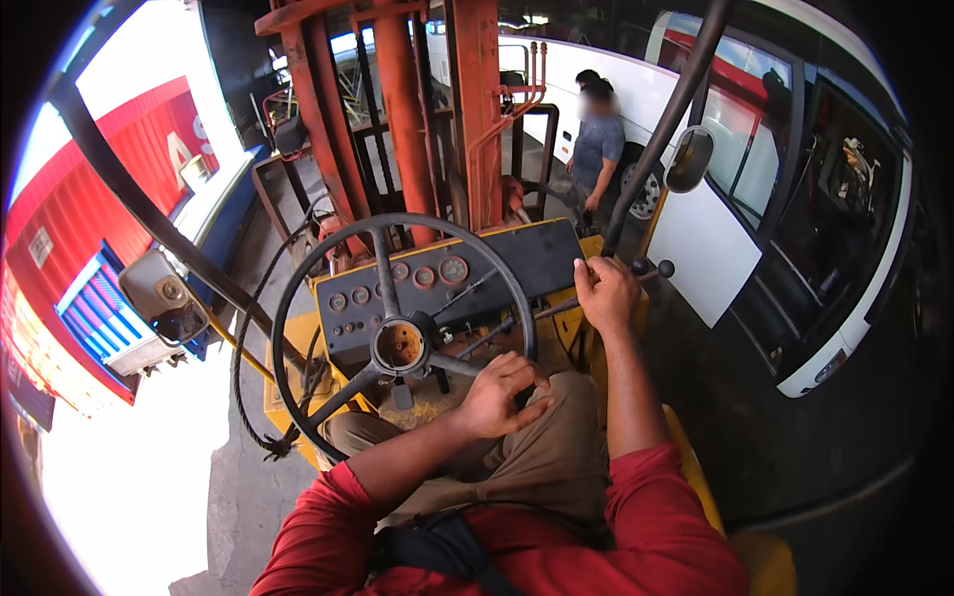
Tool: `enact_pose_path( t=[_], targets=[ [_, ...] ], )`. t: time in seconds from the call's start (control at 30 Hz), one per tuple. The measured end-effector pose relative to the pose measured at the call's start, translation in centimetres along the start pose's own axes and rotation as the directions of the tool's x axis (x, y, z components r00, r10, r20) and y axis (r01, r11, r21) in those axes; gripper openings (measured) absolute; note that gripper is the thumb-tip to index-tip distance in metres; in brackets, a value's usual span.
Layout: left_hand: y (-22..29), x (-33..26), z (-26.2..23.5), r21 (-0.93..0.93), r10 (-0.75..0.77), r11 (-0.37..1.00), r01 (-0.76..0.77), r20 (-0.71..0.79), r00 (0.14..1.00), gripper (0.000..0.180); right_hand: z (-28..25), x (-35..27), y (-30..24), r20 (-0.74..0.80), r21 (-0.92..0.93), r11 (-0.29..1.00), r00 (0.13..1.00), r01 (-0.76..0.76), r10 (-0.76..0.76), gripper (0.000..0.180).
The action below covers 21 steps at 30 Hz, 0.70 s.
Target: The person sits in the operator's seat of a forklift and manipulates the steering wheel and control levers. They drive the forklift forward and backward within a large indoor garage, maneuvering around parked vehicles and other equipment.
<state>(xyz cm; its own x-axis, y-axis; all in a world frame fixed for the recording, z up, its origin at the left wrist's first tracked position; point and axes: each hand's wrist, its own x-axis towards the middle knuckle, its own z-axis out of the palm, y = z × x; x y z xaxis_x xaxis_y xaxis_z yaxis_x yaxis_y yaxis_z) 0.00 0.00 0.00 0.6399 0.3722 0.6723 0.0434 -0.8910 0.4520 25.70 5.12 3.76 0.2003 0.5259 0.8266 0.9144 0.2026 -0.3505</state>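
I sit at the controls of a forklift. My right hand (607, 295) is closed over a control lever at the right end of the dashboard (537, 260), its grip hidden under my palm. Two black lever knobs (665, 268) stick out just right of that hand. My left hand (497, 395) rests over my thigh, close to the lower right rim of the black steering wheel (282, 333). Its fingers are loosely bent and apart, with nothing held in them. Round gauges (453, 270) sit in the dashboard behind the wheel.
The orange lift mast (402, 119) rises ahead. Beyond it, right of centre, a person (598, 144) stands beside a white vehicle (646, 94). Another white vehicle with an opening (894, 248) is at the right. Mirrors (691, 159) flank the cab. Red containers (94, 189) stand left.
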Motion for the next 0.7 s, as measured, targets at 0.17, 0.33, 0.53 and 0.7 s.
enact_pose_path(
  t=[0.17, 0.33, 0.53, 0.7],
  targets=[
    [-0.3, 0.5, 1.1, -0.006, 0.006, 1.000, -0.006, -0.037, 0.999, 0.023, -0.7, 0.8, 0.4, -0.042, -0.009, 0.999, 0.998, 0.050, -0.050, 0.034],
    [-0.4, 0.5, 0.5, -0.008, 0.008, 1.000, -0.008, -0.026, 1.000, 0.022, -0.1, 0.4, 0.2, -0.036, 0.016, 1.000, 0.999, 0.007, -0.006, 0.033],
    [-0.3, 0.5, 0.9, 0.001, 0.014, 1.000, -0.013, -0.028, 1.000, 0.022, -0.4, 0.4, 0.3, -0.044, 0.039, 0.999, 0.999, 0.020, -0.019, 0.031],
    [-0.2, 0.8, 0.4, 0.014, 0.012, 1.000, -0.012, -0.010, 1.000, 0.022, -1.1, 0.8, 0.0, 0.010, 0.329, 0.941, 0.997, -0.075, 0.076, 0.018]
  ],
)
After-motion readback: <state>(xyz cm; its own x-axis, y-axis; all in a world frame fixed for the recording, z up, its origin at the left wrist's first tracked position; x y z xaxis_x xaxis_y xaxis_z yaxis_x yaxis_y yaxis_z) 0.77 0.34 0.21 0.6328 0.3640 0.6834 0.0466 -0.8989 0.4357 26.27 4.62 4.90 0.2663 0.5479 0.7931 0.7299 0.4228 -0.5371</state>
